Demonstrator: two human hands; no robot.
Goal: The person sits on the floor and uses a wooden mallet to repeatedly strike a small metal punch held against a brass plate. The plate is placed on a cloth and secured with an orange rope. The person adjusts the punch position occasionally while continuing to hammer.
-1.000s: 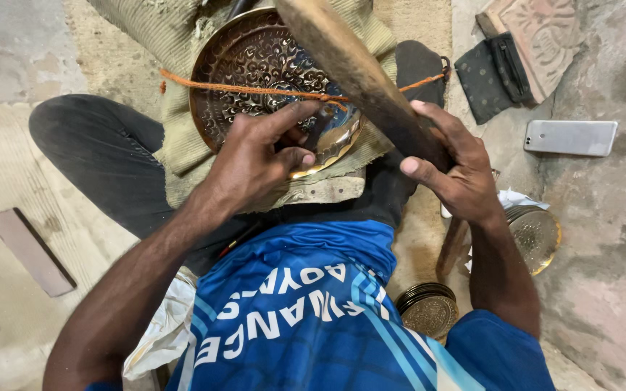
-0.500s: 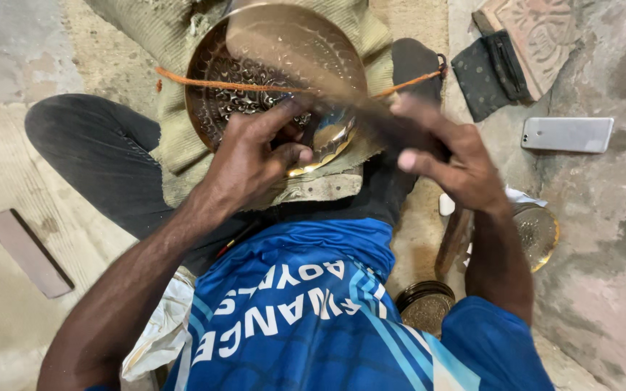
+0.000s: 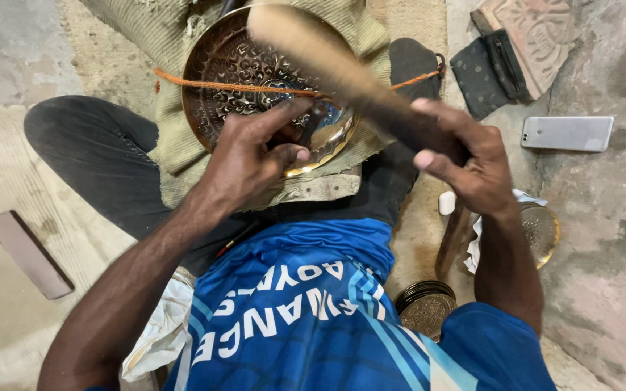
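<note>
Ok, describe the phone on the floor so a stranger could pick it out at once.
Start at the round engraved brass plate on the person's lap and look past the right hand to the bare grey concrete floor. There lies the slim silver rectangular phone, flat, just below the dark pouch. It is the only smooth, pale, plain thing among patterned metal pieces.

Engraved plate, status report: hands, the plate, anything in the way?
Left hand pinches a small chisel on the engraved plate. Right hand grips wooden mallet, raised. Orange cord crosses the plate.
</note>
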